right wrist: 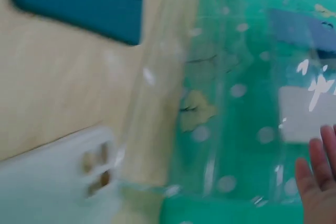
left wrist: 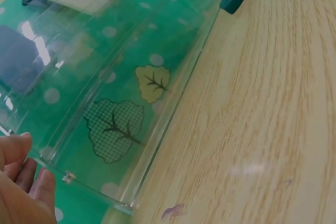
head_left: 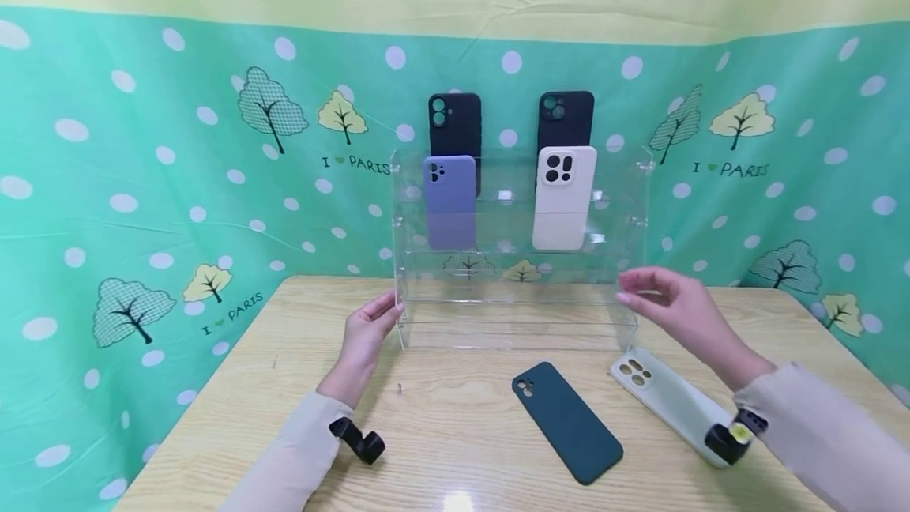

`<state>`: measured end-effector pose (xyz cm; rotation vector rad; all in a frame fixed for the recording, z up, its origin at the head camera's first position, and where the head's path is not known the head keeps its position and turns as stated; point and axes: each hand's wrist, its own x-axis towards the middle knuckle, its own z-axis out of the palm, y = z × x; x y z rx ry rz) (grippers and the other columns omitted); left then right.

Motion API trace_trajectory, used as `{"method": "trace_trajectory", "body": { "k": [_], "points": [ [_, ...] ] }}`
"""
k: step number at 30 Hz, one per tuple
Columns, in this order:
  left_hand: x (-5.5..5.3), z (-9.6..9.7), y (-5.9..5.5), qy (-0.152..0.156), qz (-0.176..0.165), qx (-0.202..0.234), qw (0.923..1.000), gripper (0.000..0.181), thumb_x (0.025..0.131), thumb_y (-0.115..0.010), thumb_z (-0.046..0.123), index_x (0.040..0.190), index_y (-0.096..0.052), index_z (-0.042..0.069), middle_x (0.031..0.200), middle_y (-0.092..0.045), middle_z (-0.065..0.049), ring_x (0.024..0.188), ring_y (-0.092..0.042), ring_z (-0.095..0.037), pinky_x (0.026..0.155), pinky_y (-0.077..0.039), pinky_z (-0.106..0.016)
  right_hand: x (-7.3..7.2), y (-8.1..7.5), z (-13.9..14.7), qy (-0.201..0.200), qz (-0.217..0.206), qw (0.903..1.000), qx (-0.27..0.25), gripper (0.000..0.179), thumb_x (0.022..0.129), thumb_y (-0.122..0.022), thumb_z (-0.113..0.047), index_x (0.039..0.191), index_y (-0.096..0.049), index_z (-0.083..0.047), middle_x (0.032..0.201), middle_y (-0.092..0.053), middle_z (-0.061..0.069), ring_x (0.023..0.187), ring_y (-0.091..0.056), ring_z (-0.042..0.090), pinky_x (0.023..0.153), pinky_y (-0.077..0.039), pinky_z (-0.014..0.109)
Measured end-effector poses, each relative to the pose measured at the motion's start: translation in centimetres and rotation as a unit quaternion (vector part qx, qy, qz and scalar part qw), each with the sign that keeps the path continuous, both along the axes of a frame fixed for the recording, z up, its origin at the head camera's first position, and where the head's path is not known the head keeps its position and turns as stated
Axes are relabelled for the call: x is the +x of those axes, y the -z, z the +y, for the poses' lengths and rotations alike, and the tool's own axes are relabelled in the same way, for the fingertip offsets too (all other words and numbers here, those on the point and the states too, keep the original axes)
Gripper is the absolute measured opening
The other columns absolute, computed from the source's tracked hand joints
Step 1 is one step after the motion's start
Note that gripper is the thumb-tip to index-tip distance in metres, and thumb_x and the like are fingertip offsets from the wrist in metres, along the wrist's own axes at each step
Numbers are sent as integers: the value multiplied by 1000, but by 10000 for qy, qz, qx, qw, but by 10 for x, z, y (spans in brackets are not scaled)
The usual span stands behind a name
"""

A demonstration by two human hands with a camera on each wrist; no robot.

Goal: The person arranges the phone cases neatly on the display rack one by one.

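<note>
A clear acrylic tiered display stand stands upright on the table. On its upper tiers lean a purple phone case and a white phone case; behind them are two black phone cases. My left hand touches the stand's left side panel with fingers nearly straight. My right hand is by the right side panel, holding nothing; its fingers look extended in the right wrist view. Below lie a dark teal phone case and a pale grey-white phone case, partly under my right forearm.
The wooden table runs back to a green dotted curtain printed with trees, which hangs behind and along the sides. Black wrist cameras sit on both sleeves. A small dark mark shows on the tabletop near my left arm.
</note>
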<state>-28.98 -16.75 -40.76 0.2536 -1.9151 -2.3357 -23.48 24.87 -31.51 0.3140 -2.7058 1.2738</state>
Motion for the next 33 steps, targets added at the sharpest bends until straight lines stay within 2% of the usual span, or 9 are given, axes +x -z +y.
{"method": "trace_trajectory", "body": {
  "k": [4, 12, 18, 23, 25, 27, 28, 31, 33],
  "points": [
    [1, 1, 1, 19, 2, 53, 10000, 44, 86, -66, 3, 127, -53, -3, 133, -51, -22, 91, -64, -3, 87, -50, -16, 10, 24, 12, -253, -144, 9996, -35, 43, 91, -63, -31, 122, -56, -2, 122, -59, 18, 96, -59, -4, 79, -50, 13],
    [0, 3, 0, 13, 3, 105, 9999, 42, 86, -64, 1, 127, -54, -2, 132, -53, -20, 92, -64, -2, 87, -49, -16, 26, 67, 24, -532, -506, 9971, -220, 38, 90, -64, -23, 120, -58, 0, 122, -60, 19, 100, -55, -8, 82, -47, 12],
    [-1, 2, 0, 5, 9, 136, 9999, 42, 87, -63, 0, 127, -53, -3, 134, -50, -22, 93, -63, -2, 87, -49, -16, 30, 88, 32, -347, -887, 9941, -527, 44, 92, -62, -25, 127, -53, 0, 129, -55, 19, 105, -41, -20, 85, -36, 3],
    [-1, 1, 0, 30, 20, 142, 9999, 44, 86, -65, 1, 128, -53, -2, 133, -51, -20, 94, -64, -2, 88, -49, -16, 28, 101, 40, -99, -985, 9931, -629, 49, 93, -61, -25, 132, -48, 1, 133, -51, 22, 103, -44, -17, 82, -38, 5],
    [-1, 1, 1, 52, 9, 118, 9999, 44, 86, -64, 1, 128, -52, -2, 133, -52, -20, 94, -63, -1, 88, -49, -16, 26, 105, 43, -26, -944, 9940, -546, 50, 93, -61, -26, 133, -48, 0, 133, -50, 22, 106, -47, -11, 81, -40, 6],
    [-1, 1, 1, 60, -2, 118, 9999, 43, 87, -63, 0, 128, -52, -2, 134, -52, -19, 92, -63, -1, 88, -49, -17, 25, 108, 44, 21, -898, 9950, -434, 51, 92, -62, -27, 133, -47, -1, 134, -49, 21, 113, -51, 2, 82, -40, 8],
    [-1, 1, 1, 52, -6, 127, 9999, 43, 87, -63, 0, 128, -52, -3, 133, -52, -19, 92, -63, 0, 88, -49, -17, 25, 109, 45, 32, -869, 9954, -397, 52, 92, -62, -27, 134, -46, 0, 135, -48, 22, 117, -51, 11, 86, -41, 13],
    [0, 2, 1, 29, 2, 168, 9999, 43, 87, -63, 0, 128, -52, -3, 133, -52, -20, 92, -63, 0, 87, -49, -16, 22, 111, 47, 152, -835, 9963, -167, 57, 90, -64, -31, 135, -45, -2, 136, -47, 22, 124, -43, 34, 91, -40, 24],
    [0, 2, 1, -1, 20, 196, 9998, 44, 86, -64, 0, 128, -52, -4, 133, -51, -21, 91, -63, -1, 86, -50, -16, 20, 112, 48, 195, -822, 9964, -72, 61, 89, -66, -33, 136, -43, -2, 137, -46, 23, 126, -40, 40, 95, -40, 30]
  ]
}}
